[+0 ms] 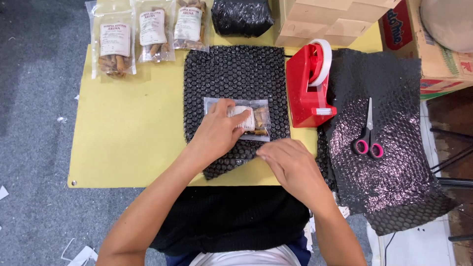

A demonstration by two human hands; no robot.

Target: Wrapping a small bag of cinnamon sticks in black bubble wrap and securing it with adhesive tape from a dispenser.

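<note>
Pressing left hand (217, 133) on clear spice pouch (256, 118) atop black bubble wrap (234, 74).

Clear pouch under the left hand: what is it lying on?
The clear pouch lies on a black bubble-wrap sheet on the yellow board. The left hand covers its left part.

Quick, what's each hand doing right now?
Left hand: flat and open, pressing on the clear packet lying on the black bubble wrap.
Right hand: fingers curled at the bubble wrap's near edge; a grip cannot be told.
</note>
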